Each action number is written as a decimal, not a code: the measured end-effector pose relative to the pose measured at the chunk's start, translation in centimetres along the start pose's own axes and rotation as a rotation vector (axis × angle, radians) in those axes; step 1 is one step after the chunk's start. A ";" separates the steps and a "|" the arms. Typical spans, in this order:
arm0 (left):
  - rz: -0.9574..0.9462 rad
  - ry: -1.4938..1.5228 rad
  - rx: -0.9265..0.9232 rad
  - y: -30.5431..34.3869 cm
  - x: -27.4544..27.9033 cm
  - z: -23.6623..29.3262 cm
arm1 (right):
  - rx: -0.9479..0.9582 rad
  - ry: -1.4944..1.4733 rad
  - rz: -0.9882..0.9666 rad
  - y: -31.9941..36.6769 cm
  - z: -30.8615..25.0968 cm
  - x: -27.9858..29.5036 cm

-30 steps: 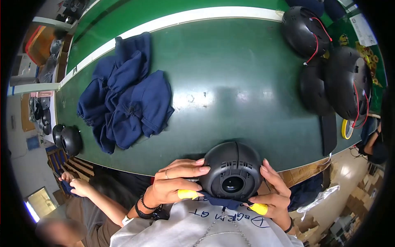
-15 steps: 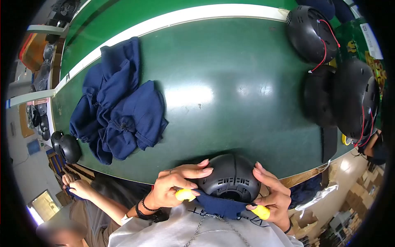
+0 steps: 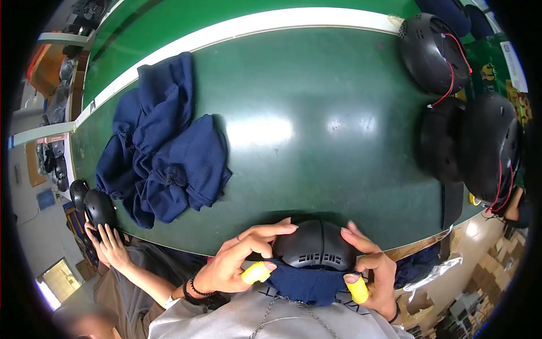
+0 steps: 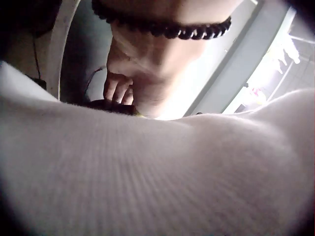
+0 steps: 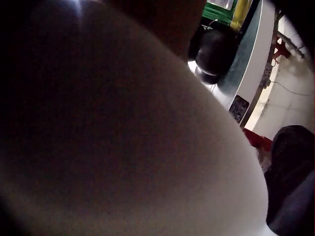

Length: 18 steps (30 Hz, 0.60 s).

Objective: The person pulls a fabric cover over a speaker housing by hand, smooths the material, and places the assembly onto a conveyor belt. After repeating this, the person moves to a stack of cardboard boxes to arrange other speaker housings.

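At the bottom middle of the head view, a black round shell (image 3: 316, 246) is held at the near edge of the green counter (image 3: 316, 141), close to a white shirt (image 3: 226, 322). It is gripped from both sides. The fingers (image 3: 271, 230) of the left hand (image 3: 240, 260) are curled over its left side. The fingers (image 3: 353, 233) of the right hand (image 3: 370, 268) are curled over its right side. A dark blue cloth (image 3: 307, 282) is wrapped over the lower part of the shell and is pinched against it by both thumbs. A yellow cap (image 3: 255, 273) is worn on each thumb.

At the lower left, a small black shell (image 3: 100, 209) is touched by another person's hands (image 3: 110, 246). Farther up on the left, a pile of blue cloths (image 3: 164, 158) is spread on the counter. At the far right, more black shells (image 3: 491, 147) with red wires are seen.
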State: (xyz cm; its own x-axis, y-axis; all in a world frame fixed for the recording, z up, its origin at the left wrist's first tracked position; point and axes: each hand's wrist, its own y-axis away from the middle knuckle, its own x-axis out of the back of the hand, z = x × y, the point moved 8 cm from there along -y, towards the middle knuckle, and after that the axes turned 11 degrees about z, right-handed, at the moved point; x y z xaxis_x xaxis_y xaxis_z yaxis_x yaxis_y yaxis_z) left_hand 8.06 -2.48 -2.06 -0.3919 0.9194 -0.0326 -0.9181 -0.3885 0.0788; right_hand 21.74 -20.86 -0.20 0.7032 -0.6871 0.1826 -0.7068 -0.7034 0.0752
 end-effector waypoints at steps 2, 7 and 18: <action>-0.067 0.003 0.043 0.1 -0.1 0.2 | 0.013 -0.013 -0.043 0.0 0.0 0.0; -0.175 -0.144 0.048 0.7 -0.4 0.4 | 0.027 0.023 -0.060 -0.1 -0.4 -0.1; -0.043 -0.254 -0.096 -0.7 -0.8 2.2 | 0.141 0.120 -0.035 -0.1 -0.6 -0.1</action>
State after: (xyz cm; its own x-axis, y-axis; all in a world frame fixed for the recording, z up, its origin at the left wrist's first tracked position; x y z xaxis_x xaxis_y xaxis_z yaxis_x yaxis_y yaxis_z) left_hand 9.14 -2.78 0.14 -0.3360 0.9162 0.2184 -0.9398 -0.3416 -0.0127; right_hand 21.72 -20.64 0.42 0.7068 -0.6412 0.2989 -0.6586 -0.7506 -0.0529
